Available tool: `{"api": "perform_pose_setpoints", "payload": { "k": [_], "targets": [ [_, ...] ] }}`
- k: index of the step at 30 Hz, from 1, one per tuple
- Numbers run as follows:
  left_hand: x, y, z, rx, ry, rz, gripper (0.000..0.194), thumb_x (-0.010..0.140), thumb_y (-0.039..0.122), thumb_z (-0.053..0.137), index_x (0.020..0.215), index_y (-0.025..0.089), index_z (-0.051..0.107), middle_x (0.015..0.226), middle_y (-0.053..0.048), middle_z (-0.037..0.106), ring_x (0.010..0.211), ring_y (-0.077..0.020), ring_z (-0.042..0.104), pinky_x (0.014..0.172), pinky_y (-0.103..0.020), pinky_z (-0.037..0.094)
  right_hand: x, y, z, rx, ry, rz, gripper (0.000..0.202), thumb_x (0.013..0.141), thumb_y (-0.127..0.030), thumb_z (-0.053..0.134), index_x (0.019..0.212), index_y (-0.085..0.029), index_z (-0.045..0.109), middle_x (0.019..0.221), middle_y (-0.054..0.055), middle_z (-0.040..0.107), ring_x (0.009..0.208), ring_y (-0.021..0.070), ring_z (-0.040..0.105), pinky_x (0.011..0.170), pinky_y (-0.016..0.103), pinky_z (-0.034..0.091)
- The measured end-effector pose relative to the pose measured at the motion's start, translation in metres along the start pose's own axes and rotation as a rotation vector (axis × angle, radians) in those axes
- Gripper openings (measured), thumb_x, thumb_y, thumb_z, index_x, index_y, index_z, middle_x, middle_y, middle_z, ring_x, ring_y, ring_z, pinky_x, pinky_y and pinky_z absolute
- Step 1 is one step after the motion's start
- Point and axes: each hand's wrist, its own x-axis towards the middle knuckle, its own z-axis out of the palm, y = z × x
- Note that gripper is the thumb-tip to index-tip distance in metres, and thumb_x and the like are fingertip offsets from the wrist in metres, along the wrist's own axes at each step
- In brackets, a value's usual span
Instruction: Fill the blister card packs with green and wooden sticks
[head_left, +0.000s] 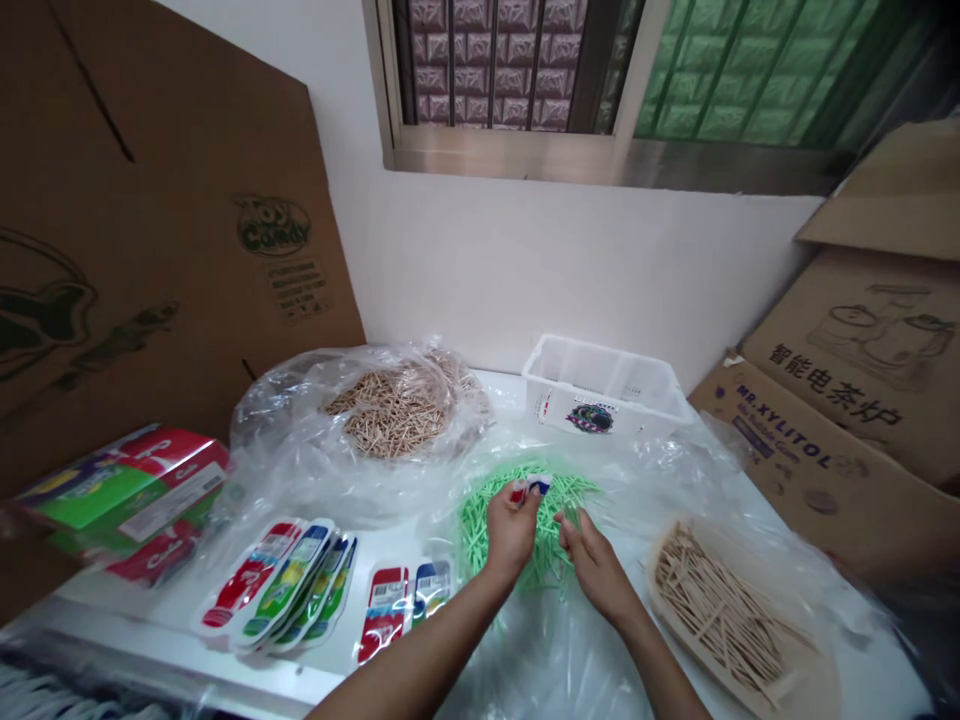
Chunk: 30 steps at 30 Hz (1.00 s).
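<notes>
My left hand [511, 535] is closed around a small red, white and blue wrapper-like piece [534, 486], pinched at the fingertips. To its right, my right hand [592, 560] has its fingers closed on a few short green sticks [572, 517]. Both hands are over a heap of thin light-green sticks [480, 520] lying on clear plastic. Left of them, two flat printed packs [385, 610], one red and one blue, rest on the white table. A fanned stack of similar red, blue and green packs [289, 585] lies farther left.
Brown sticks fill an open clear bag [394, 415] at the back. A white plastic basket [607, 385] stands by the wall. At right is a tray of longer wooden sticks [716, 605]. Cardboard boxes [832, 400] flank the table, and a printed carton [142, 490] sits at left.
</notes>
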Motion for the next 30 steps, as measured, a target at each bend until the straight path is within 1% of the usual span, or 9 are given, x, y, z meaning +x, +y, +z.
{"api": "perform_pose_setpoints", "payload": {
  "k": [3,7,10,13,17,20,22,26,30],
  "targets": [
    [-0.004,0.0,-0.011,0.016,-0.031,0.012,0.026,0.072,0.04,0.059,0.063,0.016,0.051,0.053,0.005,0.043,0.051,-0.0096,0.038,0.051,-0.022,0.03,0.001,0.003,-0.009,-0.175,-0.047,-0.067,0.027,0.091,-0.043,0.031,0.084,-0.024,0.048,0.072,0.001,0.059,0.068,0.0179,0.059,0.065,0.029,0.045],
    [-0.009,0.0,-0.022,0.044,-0.101,0.04,0.024,0.072,0.037,0.06,0.064,0.017,0.05,0.054,0.006,0.04,0.051,-0.009,0.036,0.05,-0.021,0.028,0.004,0.002,-0.015,-0.336,-0.051,-0.08,0.023,0.089,-0.035,0.031,0.09,-0.024,0.051,0.079,0.004,0.063,0.075,0.0201,0.062,0.065,0.028,0.044],
    [-0.014,0.002,-0.03,0.077,-0.156,0.038,0.022,0.07,0.033,0.062,0.063,0.017,0.049,0.054,0.006,0.039,0.051,-0.0086,0.034,0.049,-0.02,0.026,0.002,-0.011,-0.022,-0.436,-0.091,-0.093,0.021,0.089,-0.034,0.031,0.091,-0.023,0.049,0.079,0.004,0.063,0.076,0.0201,0.062,0.066,0.028,0.043],
    [-0.019,0.008,-0.038,0.146,-0.202,0.094,0.019,0.072,0.03,0.062,0.064,0.018,0.05,0.054,0.006,0.042,0.052,-0.0093,0.037,0.051,-0.02,0.028,-0.004,-0.032,-0.031,-0.466,-0.198,-0.114,0.025,0.092,-0.04,0.027,0.091,-0.023,0.046,0.076,0.003,0.06,0.071,0.0194,0.059,0.064,0.028,0.041],
    [-0.026,0.017,-0.047,0.336,-0.263,0.239,0.014,0.076,0.032,0.061,0.073,0.018,0.058,0.064,0.001,0.056,0.061,-0.0131,0.049,0.057,-0.022,0.035,-0.01,-0.057,-0.041,-0.486,-0.343,-0.147,0.028,0.093,-0.044,0.026,0.091,-0.024,0.044,0.079,0.002,0.061,0.074,0.0198,0.059,0.066,0.028,0.04],
    [-0.03,0.023,-0.05,0.433,-0.317,0.364,0.015,0.079,0.033,0.058,0.085,0.02,0.062,0.079,-0.004,0.065,0.074,-0.0174,0.057,0.066,-0.025,0.04,-0.012,-0.065,-0.045,-0.525,-0.412,-0.157,0.027,0.093,-0.044,0.026,0.091,-0.024,0.045,0.082,0.003,0.063,0.076,0.0202,0.059,0.068,0.029,0.039],
    [-0.031,0.024,-0.052,0.47,-0.335,0.455,0.016,0.081,0.032,0.057,0.091,0.02,0.062,0.087,-0.006,0.066,0.082,-0.019,0.059,0.072,-0.027,0.042,-0.012,-0.068,-0.047,-0.556,-0.441,-0.161,0.027,0.093,-0.043,0.027,0.093,-0.024,0.046,0.085,0.003,0.064,0.078,0.0207,0.059,0.069,0.029,0.039],
    [-0.032,0.021,-0.057,0.526,-0.355,0.643,0.017,0.083,0.027,0.054,0.098,0.02,0.058,0.092,-0.007,0.067,0.088,-0.0191,0.06,0.081,-0.031,0.043,-0.012,-0.075,-0.051,-0.582,-0.49,-0.165,0.027,0.091,-0.041,0.032,0.096,-0.025,0.052,0.087,0.004,0.066,0.08,0.0207,0.06,0.07,0.028,0.039],
    [-0.031,0.016,-0.061,0.558,-0.36,0.89,0.026,0.078,0.016,0.05,0.103,0.019,0.053,0.095,-0.007,0.066,0.091,-0.0193,0.06,0.096,-0.039,0.038,-0.011,-0.083,-0.053,-0.676,-0.592,-0.145,0.027,0.09,-0.037,0.035,0.098,-0.023,0.056,0.088,0.005,0.068,0.08,0.0206,0.061,0.068,0.027,0.039]
  ]
}}
